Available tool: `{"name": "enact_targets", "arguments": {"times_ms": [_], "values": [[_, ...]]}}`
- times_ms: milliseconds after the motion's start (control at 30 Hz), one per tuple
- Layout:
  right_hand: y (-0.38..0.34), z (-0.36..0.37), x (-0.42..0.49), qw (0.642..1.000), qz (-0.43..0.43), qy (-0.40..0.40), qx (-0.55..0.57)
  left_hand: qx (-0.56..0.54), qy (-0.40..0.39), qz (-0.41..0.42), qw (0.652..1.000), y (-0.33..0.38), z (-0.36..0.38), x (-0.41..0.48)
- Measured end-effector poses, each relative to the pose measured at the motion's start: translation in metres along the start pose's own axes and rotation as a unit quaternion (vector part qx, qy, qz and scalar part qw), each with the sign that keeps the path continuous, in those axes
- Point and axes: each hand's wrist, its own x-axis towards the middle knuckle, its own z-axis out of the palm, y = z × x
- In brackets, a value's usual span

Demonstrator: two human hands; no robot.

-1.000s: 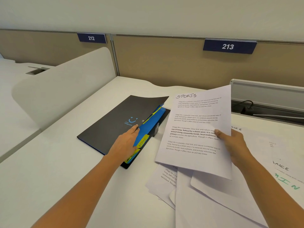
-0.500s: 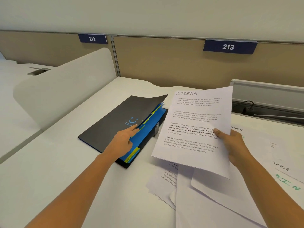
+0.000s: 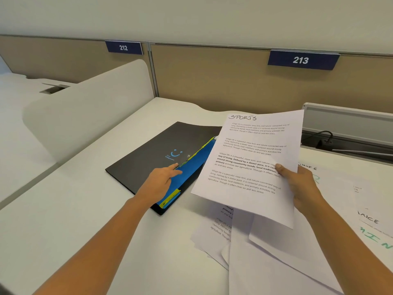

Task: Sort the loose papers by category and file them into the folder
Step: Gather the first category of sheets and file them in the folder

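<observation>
Head view: the left hand [image 3: 161, 182] lays nearly straight fingers at the black folder's [image 3: 144, 162] raised cover edge. Blue dividers [image 3: 192, 165] with yellow tabs [image 3: 171, 197] sit inside, under those fingertips. The right hand [image 3: 304, 185] pinches the SPORTS sheet [image 3: 251, 158], thumb on top, with loose papers [image 3: 265, 265] beneath it.

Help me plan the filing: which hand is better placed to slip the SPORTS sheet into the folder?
Probably the right hand: it pinches the SPORTS sheet beside the folder, while the left hand touches the blue dividers.
</observation>
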Motion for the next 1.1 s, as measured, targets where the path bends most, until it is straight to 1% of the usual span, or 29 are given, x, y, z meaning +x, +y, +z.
{"name": "enact_targets", "arguments": {"times_ms": [167, 267, 467, 600, 700, 833, 933, 1033, 1100], "values": [[0.007, 0.007, -0.004, 1.0, 0.0, 0.013, -0.005, -0.027, 0.017, -0.004, 0.999, 0.0, 0.003, 0.001], [0.011, 0.01, -0.004, 1.0, -0.001, 0.009, -0.029, -0.03, 0.008, -0.004, 0.999, 0.002, 0.005, 0.002], [0.017, 0.002, -0.002, 0.984, -0.002, 0.014, -0.177, -0.064, 0.019, -0.007, 0.998, 0.005, 0.004, 0.005], [0.021, -0.007, -0.001, 0.972, 0.018, 0.034, -0.232, -0.125, 0.055, 0.001, 0.991, 0.01, 0.004, 0.002], [0.021, -0.011, -0.003, 0.962, 0.016, 0.047, -0.269, -0.16, 0.077, -0.005, 0.984, 0.014, 0.005, -0.001], [0.019, -0.011, -0.004, 0.963, 0.007, 0.019, -0.268, -0.185, 0.088, -0.042, 0.978, 0.019, 0.008, 0.002], [0.021, -0.01, -0.001, 0.964, 0.018, -0.007, -0.265, -0.2, 0.098, -0.051, 0.974, 0.024, 0.013, 0.003], [0.025, -0.011, 0.003, 0.961, 0.026, 0.001, -0.276, -0.201, 0.105, -0.056, 0.972, 0.031, 0.015, 0.002], [0.026, -0.011, 0.004, 0.952, 0.025, 0.022, -0.304, -0.207, 0.108, -0.062, 0.97, 0.033, 0.015, 0.001]]}}
